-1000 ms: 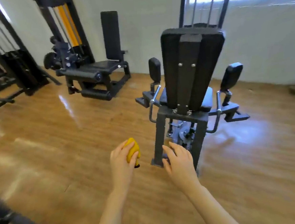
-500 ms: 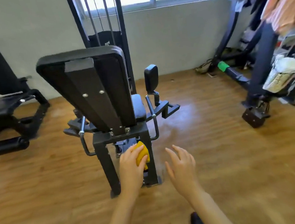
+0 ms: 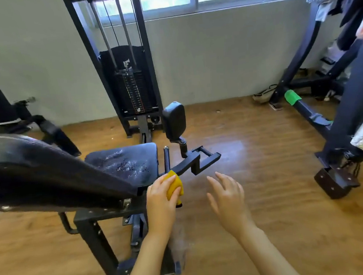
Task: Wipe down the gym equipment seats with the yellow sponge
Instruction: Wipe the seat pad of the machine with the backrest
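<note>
Just off the near right corner of the seat, the left hand holds the yellow sponge, fingers curled over its top w/ the sponge bunched in the grip. It looks to sit beside the seat pad, not yet on it; contact w/ the edge can't be told from this angle. The right hand hovers further right of the seat over the wood floor, fingers spread and relaxed, holding nothing.

The seat is black, w/ pale streaks and specks across its middle, prob. dust or moisture. The backrest slants over the seat's near left side and hides part of the pad. Beyond the seat stands the weight stack; at the seat's far right corner a small upright pad rises on a bracket.

Judged step: getting the sponge onto the seat to start wiping. To do it well, the person should flatten the sponge so more face meets the pad, start at the far edge and pull strokes toward the near right corner, overlapping each pass. The streaked middle needs firmer pressure. The strip under the backrest is easy to miss, so reach in low. The free hand could steady on the frame arm right of the seat.
</note>
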Tool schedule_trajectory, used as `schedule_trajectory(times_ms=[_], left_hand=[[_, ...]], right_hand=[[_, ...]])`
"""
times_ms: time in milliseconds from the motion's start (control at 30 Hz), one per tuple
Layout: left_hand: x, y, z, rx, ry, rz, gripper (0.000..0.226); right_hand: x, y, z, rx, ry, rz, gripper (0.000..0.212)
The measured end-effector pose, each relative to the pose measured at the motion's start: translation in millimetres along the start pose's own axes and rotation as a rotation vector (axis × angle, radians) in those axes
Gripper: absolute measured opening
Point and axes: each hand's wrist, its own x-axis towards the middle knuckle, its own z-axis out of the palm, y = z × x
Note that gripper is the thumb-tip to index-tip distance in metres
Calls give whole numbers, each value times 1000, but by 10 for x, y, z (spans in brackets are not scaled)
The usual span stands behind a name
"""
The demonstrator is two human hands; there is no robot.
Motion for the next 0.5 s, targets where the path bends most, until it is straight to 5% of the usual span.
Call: schedule_trajectory(times_ms=[500], left_hand=[[3555,133,2167,28,43,0,34]], right_hand=[[3523,2294,901,-59,-114,-123,53]])
